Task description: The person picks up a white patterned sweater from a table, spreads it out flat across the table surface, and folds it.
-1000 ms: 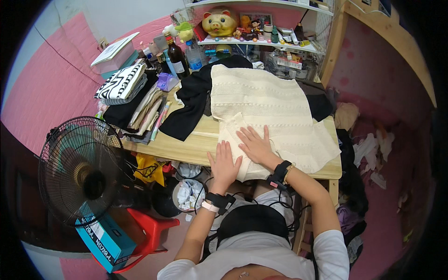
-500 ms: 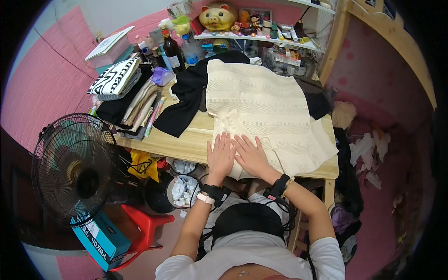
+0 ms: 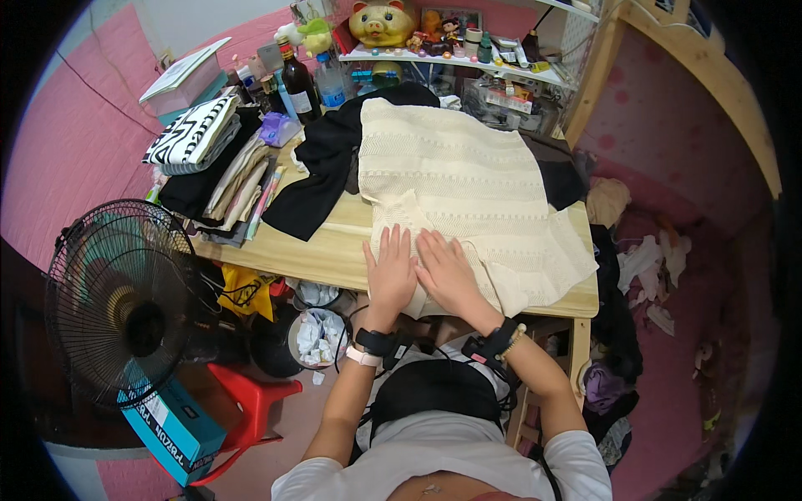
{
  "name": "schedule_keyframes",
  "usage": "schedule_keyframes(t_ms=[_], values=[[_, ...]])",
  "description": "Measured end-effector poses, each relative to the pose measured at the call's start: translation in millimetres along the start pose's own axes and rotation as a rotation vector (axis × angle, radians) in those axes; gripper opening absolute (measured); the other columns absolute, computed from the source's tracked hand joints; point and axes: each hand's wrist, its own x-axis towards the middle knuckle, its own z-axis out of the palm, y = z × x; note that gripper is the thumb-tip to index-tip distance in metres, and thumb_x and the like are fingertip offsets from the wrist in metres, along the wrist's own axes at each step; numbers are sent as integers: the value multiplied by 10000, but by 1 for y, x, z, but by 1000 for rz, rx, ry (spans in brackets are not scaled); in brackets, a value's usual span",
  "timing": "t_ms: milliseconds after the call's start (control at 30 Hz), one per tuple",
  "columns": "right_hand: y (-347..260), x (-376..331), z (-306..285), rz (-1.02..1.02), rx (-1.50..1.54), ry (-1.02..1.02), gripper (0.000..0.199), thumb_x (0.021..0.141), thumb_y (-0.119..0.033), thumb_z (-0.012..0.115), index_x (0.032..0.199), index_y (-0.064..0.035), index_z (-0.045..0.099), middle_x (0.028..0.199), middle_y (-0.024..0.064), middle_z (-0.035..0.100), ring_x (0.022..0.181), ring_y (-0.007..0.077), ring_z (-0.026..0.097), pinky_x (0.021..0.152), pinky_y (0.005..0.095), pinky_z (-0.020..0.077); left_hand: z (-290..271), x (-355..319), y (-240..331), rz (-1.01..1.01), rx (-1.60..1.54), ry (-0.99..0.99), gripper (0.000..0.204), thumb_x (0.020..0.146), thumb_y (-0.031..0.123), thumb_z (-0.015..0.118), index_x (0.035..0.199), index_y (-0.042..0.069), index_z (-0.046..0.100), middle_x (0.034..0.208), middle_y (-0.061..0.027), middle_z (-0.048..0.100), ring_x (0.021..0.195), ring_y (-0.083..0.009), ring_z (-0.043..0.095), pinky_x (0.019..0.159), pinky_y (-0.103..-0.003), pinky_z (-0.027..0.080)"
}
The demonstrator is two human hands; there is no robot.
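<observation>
A cream knit garment (image 3: 455,163) lies spread over the wooden table (image 3: 334,224), its lower part reaching past the front edge. My left hand (image 3: 392,269) rests flat on its near left part, fingers stretched forward. Beside it, my right hand (image 3: 449,271) also lies flat on the knit, fingers extended and slightly apart. Neither hand grips the cloth. Beneath and beyond the knit is a black garment (image 3: 313,188), part of it showing on the left and a dark piece out at the right.
Folded clothes (image 3: 196,146) are stacked at the table's left. Behind stand a dark bottle (image 3: 299,88) and a shelf (image 3: 451,60) with a golden pig figure (image 3: 382,23). A black fan (image 3: 125,301), a red stool (image 3: 259,401) and a bin (image 3: 320,338) are lower left.
The view has shifted slightly, moving the whole scene a little left. My hands stay flat on the knit, with hardly any movement across it.
</observation>
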Motion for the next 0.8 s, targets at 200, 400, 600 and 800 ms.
schedule_keyframes(t_ms=[200,400,600,800], values=[[4,2,21,-24,34,-47,594,949,-415,362,1389,-17,330,1432,146,356,1347,284,291,1104,461,163,26,-15,-5,69,-16,48,557,899,270,426,1391,20,344,1437,-174,346,1347,-324,291,1100,-489,180],[14,26,12,57,170,-354,632,953,-464,318,1394,-12,325,1447,170,325,1355,321,271,1086,505,195,5,-10,-20,27,-291,41,543,914,276,430,1367,-14,360,1423,-212,346,1330,-364,298,1086,-479,218],[5,92,7,-212,75,-359,623,949,-485,311,1368,-29,367,1441,144,342,1364,288,259,1064,509,250,6,-27,-23,-29,-83,124,612,882,329,524,1310,-82,378,1366,-255,388,1264,-401,362,1050,-507,262],[14,111,54,-265,-39,-259,593,953,-468,309,1397,-77,345,1474,85,311,1384,206,236,1096,483,196,8,-28,-20,-32,-71,118,651,880,345,519,1328,-95,349,1382,-252,368,1260,-395,364,1049,-497,265]])
